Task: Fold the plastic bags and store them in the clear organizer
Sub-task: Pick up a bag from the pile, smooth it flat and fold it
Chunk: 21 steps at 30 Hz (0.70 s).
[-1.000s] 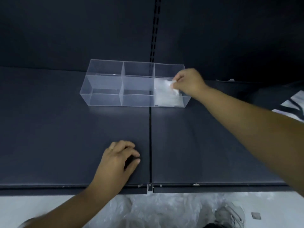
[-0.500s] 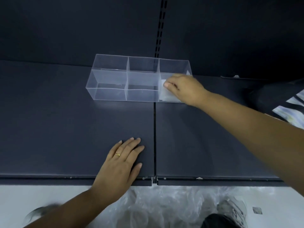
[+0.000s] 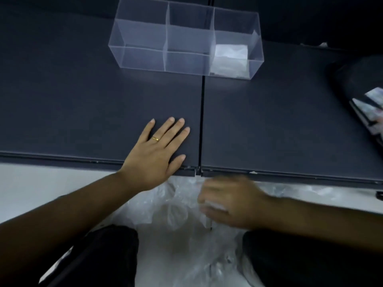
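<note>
Crumpled clear plastic bags (image 3: 165, 206) are lying right under the blurred right hand (image 3: 230, 201), its grip impossible to tell, while the flat, open left hand (image 3: 155, 156) is resting at their eleven o'clock.

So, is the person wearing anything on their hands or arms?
No gloves, and no sleeves show on either forearm. The left hand wears a thin gold ring. The right hand is motion-blurred; nothing worn can be made out on it.
</note>
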Available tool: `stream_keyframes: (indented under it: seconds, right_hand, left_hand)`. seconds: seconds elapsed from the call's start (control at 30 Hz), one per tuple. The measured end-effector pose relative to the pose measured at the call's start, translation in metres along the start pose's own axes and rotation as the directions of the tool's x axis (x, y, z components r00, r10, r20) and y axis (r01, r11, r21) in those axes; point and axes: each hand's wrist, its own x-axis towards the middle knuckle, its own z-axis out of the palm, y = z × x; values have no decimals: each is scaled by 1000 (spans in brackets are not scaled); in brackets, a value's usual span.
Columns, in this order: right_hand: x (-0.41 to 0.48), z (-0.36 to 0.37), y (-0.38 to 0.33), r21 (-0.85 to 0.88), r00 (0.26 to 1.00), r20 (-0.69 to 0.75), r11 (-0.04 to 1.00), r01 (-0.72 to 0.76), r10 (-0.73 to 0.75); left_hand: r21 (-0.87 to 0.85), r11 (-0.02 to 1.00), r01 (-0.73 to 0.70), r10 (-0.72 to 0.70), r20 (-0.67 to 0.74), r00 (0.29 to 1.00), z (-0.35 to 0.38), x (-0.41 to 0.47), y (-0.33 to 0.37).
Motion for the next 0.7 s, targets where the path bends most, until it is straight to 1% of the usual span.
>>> stream_keyframes:
  seconds: [0.03, 0.07, 0.1, 0.13, 0.17, 0.2, 0.23, 0.27, 0.3, 0.33, 0.37, 0.4, 0.43, 0.47, 0.5, 0.53, 0.57, 0.6, 0.63, 0.67, 0.7]
  right_hand:
    - [-21, 21, 0, -45, 981, 192, 999, -23, 31]
    - [-39, 37, 5, -148, 932, 350, 988, -39, 89]
    - [-51, 48, 12, -260, 891, 416, 963, -78, 185]
    - [-57, 53, 20, -359, 852, 429, 922, -142, 299]
    - [-57, 53, 25, -403, 820, 416, 888, -222, 394]
    - [-57, 54, 29, -430, 816, 368, 860, -275, 445]
    - [-55, 54, 32, -448, 789, 383, 844, -295, 480]
    - [-51, 50, 33, -441, 747, 437, 843, -307, 501]
    - [-47, 47, 35, -402, 744, 458, 860, -315, 487]
    - [-46, 44, 34, -305, 775, 462, 898, -319, 432]
    - [-41, 35, 27, -180, 752, 505, 903, -390, 425]
    - [-33, 23, 19, -21, 764, 495, 885, -466, 414]
    - [-22, 8, 10, 155, 801, 441, 845, -511, 404]
    - [-12, -11, 3, 346, 833, 359, 769, -537, 420]
    - [-2, -29, -1, 535, 846, 270, 658, -529, 460]
    - [8, -46, -3, 681, 841, 203, 545, -489, 501]
    - [17, -60, -1, 774, 829, 147, 459, -436, 539]
    - [26, -72, 3, 839, 813, 108, 387, -383, 572]
    - [34, -81, 10, 894, 795, 89, 304, -329, 599]
    - [41, -89, 18, 943, 779, 90, 200, -268, 621]
    - [47, -96, 26, 974, 767, 95, 101, -205, 635]
  left_hand:
    - [5, 1000, 1, -1, 1, 1000, 0, 0, 0]
    - [7, 1000, 1, -1, 5, 1000, 0, 0, 0]
    - [5, 1000, -2, 2, 10, 1000, 0, 0, 0]
    - [2, 1000, -4, 4, 11, 1000, 1, 0, 0]
    - [-1, 1000, -3, 3, 11, 1000, 1, 0, 0]
    - [-8, 1000, -2, 2, 12, 1000, 2, -1, -1]
    - [-17, 1000, -1, 1, 15, 1000, 1, -1, -1]
    - [-21, 1000, -1, 1, 15, 1000, 1, -1, 0]
    - [-24, 1000, 0, 1, 18, 1000, 0, -1, 1]
    - [-27, 1000, 0, 1, 25, 1000, -1, -1, 1]
    - [-40, 999, 1, 0, 30, 1000, -3, -1, 1]
    - [-87, 996, 6, -3, 32, 999, -5, 0, 0]
    - [-206, 978, 26, -17, 45, 999, -10, 0, -1]
    - [-402, 913, 75, -44, 84, 995, -17, 1, -3]
    - [-631, 762, 145, -63, 150, 987, -27, 1, -3]
    - [-818, 536, 207, -43, 219, 975, -38, 1, -1]
    - [-920, 311, 239, 16, 256, 967, -50, 2, 4]
    - [-957, 148, 249, 88, 263, 961, -61, 2, 10]
    - [-968, 43, 249, 176, 252, 951, -69, 2, 17]
    - [-966, -13, 259, 262, 247, 933, -74, 3, 23]
    - [-957, -29, 289, 306, 267, 914, -77, 4, 29]
